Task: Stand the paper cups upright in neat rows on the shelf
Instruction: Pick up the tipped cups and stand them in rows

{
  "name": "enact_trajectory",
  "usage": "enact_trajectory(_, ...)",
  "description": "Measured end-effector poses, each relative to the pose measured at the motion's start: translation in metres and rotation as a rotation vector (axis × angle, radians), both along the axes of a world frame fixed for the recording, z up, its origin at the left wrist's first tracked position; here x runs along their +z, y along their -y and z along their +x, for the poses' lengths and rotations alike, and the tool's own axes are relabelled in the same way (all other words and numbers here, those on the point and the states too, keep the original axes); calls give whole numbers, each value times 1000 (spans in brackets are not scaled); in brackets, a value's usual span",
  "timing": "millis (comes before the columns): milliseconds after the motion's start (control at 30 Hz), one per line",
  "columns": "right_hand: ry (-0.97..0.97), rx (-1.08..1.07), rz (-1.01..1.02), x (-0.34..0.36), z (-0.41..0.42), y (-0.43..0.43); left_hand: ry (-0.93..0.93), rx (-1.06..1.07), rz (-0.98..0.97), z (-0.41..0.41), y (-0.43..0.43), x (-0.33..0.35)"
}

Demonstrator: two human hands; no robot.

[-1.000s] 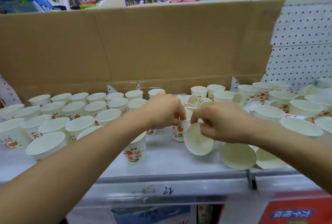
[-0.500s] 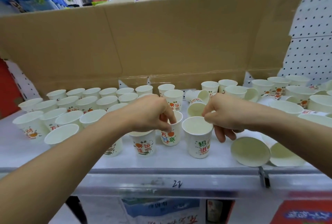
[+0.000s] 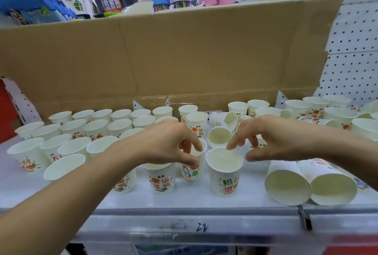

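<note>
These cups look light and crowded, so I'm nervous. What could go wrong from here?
The left hand pinches a printed cup between close upright neighbours; shifting it may topple them. Two sideways cups lie near the shelf edge and could roll off.

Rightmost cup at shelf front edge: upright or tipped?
Tipped. The cup lies on its side, open mouth toward the camera, beside another tipped cup.
</note>
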State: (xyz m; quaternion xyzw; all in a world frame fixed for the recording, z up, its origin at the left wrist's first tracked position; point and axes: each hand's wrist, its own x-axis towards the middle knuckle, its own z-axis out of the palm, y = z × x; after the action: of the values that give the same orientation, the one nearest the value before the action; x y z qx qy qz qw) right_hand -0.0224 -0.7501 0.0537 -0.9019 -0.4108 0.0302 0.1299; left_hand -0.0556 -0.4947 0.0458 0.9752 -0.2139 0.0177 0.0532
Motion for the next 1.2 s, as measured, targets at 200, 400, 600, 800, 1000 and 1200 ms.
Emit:
enact_trajectory(200,74,-131,161,26,51,13,95,-11,-242,31,-5,22)
enact_trajectory(400,332,-252,-73,17,125,-16,144,137,100,105,-7,15)
enact_trajectory(600,588,-47,-442,-13,181,-46,175,73,296,131,-9,5)
enact_trajectory(800,472,-97,-213,-18,201,-56,207,45,328,132,-23,3)
enact_trajectory(1000,220,-340,35,-15,213,-69,155,44,216,127,-30,4)
enact_trajectory(1200,75,-482,172,-20,215,-76,94,-7,-130,128,-10,9)
